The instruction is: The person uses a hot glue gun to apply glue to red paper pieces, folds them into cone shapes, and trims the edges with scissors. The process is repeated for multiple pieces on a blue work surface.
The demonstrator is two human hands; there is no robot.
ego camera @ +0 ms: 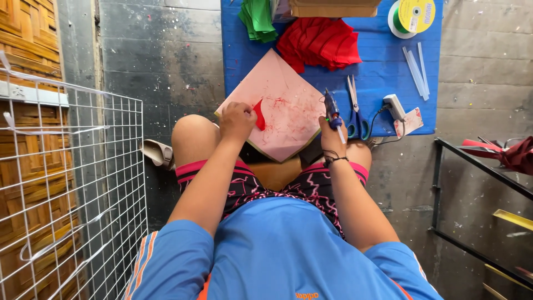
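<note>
My left hand [237, 121] pinches a small red fabric piece [259, 115] over a pink square board [286, 105] that rests tilted across my knees. My right hand [332, 136] grips a blue glue gun [332, 111], nozzle pointing away from me, at the board's right edge. The board is smeared with red marks. I sit on the concrete floor with a blue mat [383, 72] in front of me.
On the blue mat lie blue-handled scissors [356, 114], a pile of red fabric [319, 41], green fabric [257, 19], a spool of green ribbon [411, 16], clear glue sticks [416, 69] and a white plug [395, 106]. A white wire grid [72, 183] stands left, a black metal frame [477, 205] right.
</note>
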